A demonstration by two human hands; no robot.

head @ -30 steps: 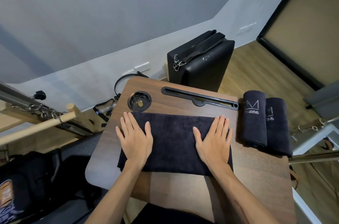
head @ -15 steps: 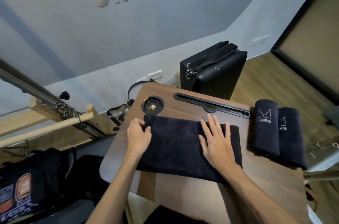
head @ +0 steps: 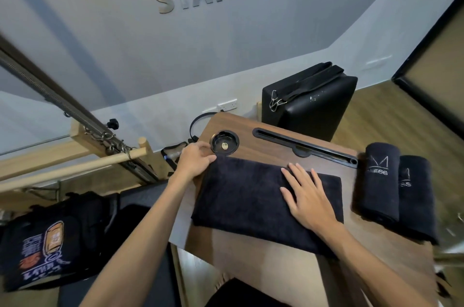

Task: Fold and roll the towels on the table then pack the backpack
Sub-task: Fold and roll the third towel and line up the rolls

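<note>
A folded black towel (head: 246,196) lies flat across the middle of the small wooden table (head: 263,266). My left hand (head: 194,159) pinches the towel's far left corner, beside the round cup holder. My right hand (head: 305,196) rests flat, fingers spread, on the towel's right half. Two rolled black towels (head: 383,181) with white logos lie side by side at the table's right edge. A black backpack (head: 47,239) with a printed patch sits low on the left, off the table.
The table has a round cup holder (head: 224,143) and a long black slot (head: 303,147) along its far side. A black padded case (head: 308,103) stands behind the table. A wooden bar and metal spring frame (head: 100,131) run on the left.
My left hand went from lying flat on the towel to its far left corner and now pinches it. My right hand stayed flat on the right half. The view tilted upward.
</note>
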